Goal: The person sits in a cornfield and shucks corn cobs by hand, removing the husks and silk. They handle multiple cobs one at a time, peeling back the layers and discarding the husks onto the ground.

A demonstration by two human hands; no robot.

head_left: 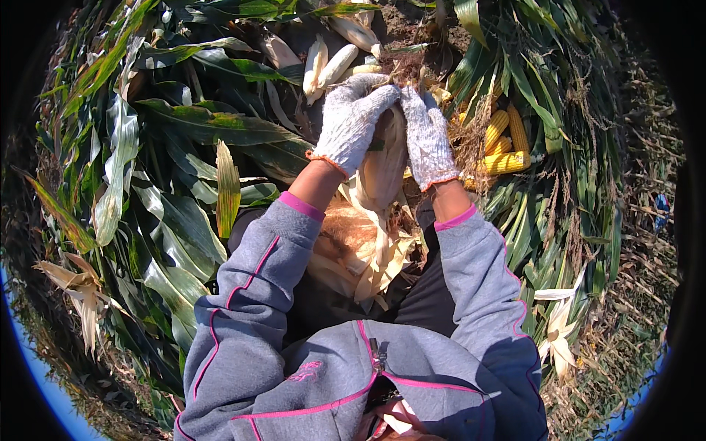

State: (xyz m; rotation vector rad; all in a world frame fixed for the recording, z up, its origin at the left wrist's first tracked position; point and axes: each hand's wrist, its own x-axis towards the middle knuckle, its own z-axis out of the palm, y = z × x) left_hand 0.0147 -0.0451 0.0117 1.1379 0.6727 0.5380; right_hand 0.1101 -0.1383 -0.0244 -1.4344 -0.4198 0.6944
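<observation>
My left hand point(353, 121), in a white knit glove with an orange cuff, closes on the upper end of an ear of corn point(384, 158) in pale husk. Against the other side of the same end, my right hand point(428, 140) grips in a matching glove. The fingertips of both hands meet near the tip, so that part of the ear is mostly hidden. Below the hands the husk hangs down over a pile of dry husks point(360, 246) between my legs.
Husked yellow ears point(506, 143) lie to the right among dry silk. Several pale ears point(327, 70) rest on the soil beyond my left hand. Green corn stalks and leaves point(213, 125) spread on both sides. Peeled-back husks point(560, 331) lie at the lower right.
</observation>
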